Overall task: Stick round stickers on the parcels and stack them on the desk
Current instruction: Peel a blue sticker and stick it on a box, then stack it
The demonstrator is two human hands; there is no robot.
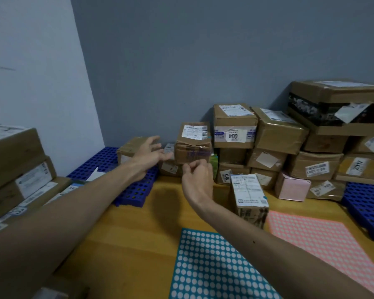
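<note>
Parcel (192, 141) at desk (138, 229) far edge: left hand (148, 156) spread beside it, right hand (198, 178) curled at it, grip unclear. Two sticker sheets nearer: teal sheet (212, 266), pink sheet (324, 238).

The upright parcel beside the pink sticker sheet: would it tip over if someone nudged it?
Probably, if pushed high up: the upright parcel stands on its narrow end, taller than wide. Its cardboard looks stiff, so it should keep its shape when gripped. The glossy tape across its label may feel slippery.

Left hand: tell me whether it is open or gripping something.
Open: the left hand has fingers spread, beside the parcel, gripping nothing.
</note>
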